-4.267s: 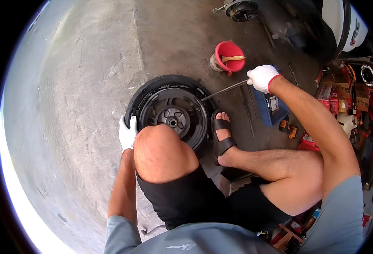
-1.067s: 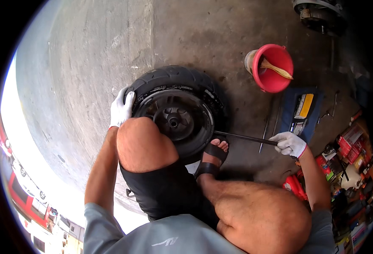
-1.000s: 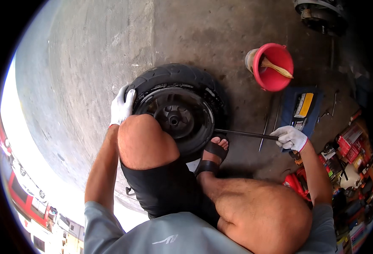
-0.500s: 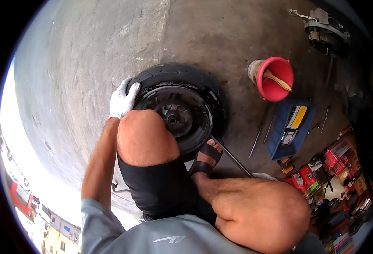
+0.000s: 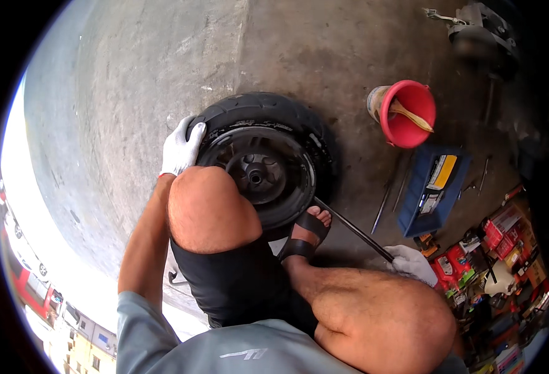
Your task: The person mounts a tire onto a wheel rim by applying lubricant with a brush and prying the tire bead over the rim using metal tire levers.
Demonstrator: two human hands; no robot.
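A black tyre (image 5: 249,107) on a dark wheel rim (image 5: 257,177) lies on the floor in front of me, partly covered by my left knee. My left hand (image 5: 183,148), in a white glove, grips the tyre's left edge with the thumb on the sidewall. Beyond my right shin, my white-gloved right hand (image 5: 413,264) is closed round the end of a long metal tyre lever (image 5: 357,230). The lever slants across, its far tip at the lower right of the rim. My sandalled foot (image 5: 312,227) is beside that spot.
A red bucket (image 5: 425,128) with a wooden-handled brush (image 5: 412,116) leans at the right. Nearby are a blue bin (image 5: 415,215), metal rods (image 5: 382,209) and a heap of tools and boxes (image 5: 505,249). A mechanical part (image 5: 483,31) stands at the far right.
My right hand has come into view from behind my right leg, moving outward to the right with the lever's end. My left hand stays on the tyre.
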